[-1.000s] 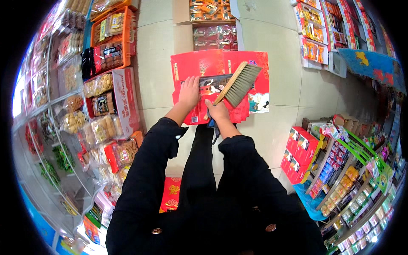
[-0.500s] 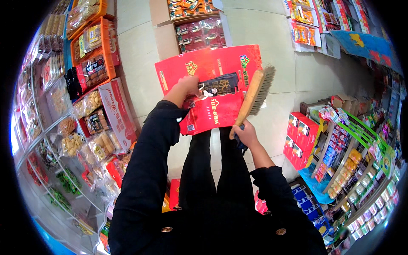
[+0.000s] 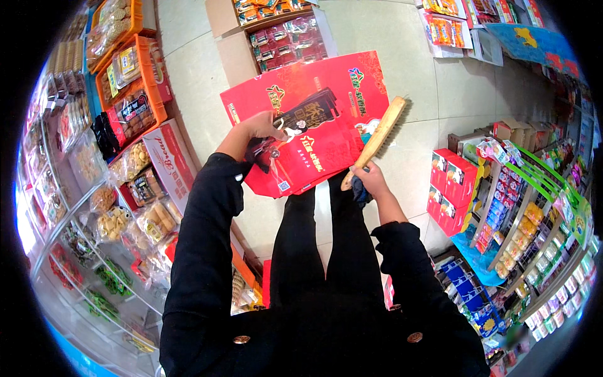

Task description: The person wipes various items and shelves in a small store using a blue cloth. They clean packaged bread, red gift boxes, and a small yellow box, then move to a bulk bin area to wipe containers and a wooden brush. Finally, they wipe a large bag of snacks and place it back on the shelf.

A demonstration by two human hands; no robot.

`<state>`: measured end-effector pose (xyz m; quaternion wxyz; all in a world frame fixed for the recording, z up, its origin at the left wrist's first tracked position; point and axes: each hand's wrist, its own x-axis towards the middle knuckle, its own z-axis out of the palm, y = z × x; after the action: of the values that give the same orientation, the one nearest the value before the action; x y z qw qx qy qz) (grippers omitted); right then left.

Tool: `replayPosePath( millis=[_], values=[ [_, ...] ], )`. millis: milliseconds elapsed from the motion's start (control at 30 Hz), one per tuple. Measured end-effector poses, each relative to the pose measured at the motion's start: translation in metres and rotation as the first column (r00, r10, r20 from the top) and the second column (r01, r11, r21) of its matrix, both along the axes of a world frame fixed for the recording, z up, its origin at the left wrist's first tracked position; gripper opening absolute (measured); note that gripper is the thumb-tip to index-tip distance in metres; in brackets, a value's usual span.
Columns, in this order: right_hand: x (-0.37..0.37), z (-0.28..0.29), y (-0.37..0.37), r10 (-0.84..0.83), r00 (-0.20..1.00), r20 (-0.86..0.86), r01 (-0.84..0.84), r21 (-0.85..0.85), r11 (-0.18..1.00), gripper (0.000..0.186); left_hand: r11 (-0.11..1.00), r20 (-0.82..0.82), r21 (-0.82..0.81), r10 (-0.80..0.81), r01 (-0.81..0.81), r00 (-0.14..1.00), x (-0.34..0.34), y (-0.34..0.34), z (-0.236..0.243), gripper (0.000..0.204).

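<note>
A red printed cardboard piece [image 3: 333, 151] lies tilted in front of me above my legs; I cannot tell if it is a flat sheet or a box. On it rest dark printed packets [image 3: 317, 108], closed in my left hand [image 3: 259, 127] at their left end. Dark glossy wrapping [image 3: 264, 154] shows below that hand, over the cardboard's left edge. My right hand [image 3: 372, 180] grips a wooden-handled brush [image 3: 382, 134] at its lower end, its bristles turned mostly away to the right. A dark blue cloth [image 3: 360, 192] is bunched under the same hand.
Open cartons of small packs [image 3: 289, 44] stand on the tiled floor ahead. To the left are orange crates [image 3: 147, 75] and shelves of bagged snacks. On the right are stacked red boxes [image 3: 449, 183] and a rack of small packs [image 3: 512, 220].
The brush has swung so its bristles face away. My left hand has shifted left and slightly down, tilting the dark packets, and dark wrapping now shows below it. The cardboard has moved slightly left.
</note>
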<state>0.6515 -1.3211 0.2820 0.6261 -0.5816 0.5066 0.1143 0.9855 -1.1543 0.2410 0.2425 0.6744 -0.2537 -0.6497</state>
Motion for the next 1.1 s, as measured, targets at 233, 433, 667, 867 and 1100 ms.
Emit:
replayPosePath(
  millis=[233,433,667,867,1100],
  values=[
    [-0.004,-0.019,0.008,-0.341,0.94,0.036,0.303,0.377,0.875,0.032,0.997,0.163,0.073,-0.042,0.03,0.986,-0.011,0.002,0.0,0.064],
    [-0.006,-0.009,0.002,-0.514,0.858,0.003,0.463,0.43,0.775,0.035,0.991,-0.133,-0.066,0.106,-0.116,0.985,-0.037,0.002,-0.004,0.066],
    [0.004,0.015,-0.012,-0.49,0.869,0.07,0.394,0.502,0.77,0.039,0.966,-0.338,-0.022,0.235,-0.257,0.911,-0.049,0.011,0.003,0.045],
    [0.03,0.024,-0.021,-0.003,0.996,0.087,0.003,-0.003,1.0,0.037,0.876,-0.251,0.014,0.47,-0.483,0.846,-0.056,0.069,0.02,0.043],
    [0.081,0.018,0.013,0.568,0.815,0.115,-0.572,0.012,0.82,0.038,0.166,-0.229,0.177,0.966,-0.97,0.124,-0.094,0.258,0.064,0.026]
  ],
)
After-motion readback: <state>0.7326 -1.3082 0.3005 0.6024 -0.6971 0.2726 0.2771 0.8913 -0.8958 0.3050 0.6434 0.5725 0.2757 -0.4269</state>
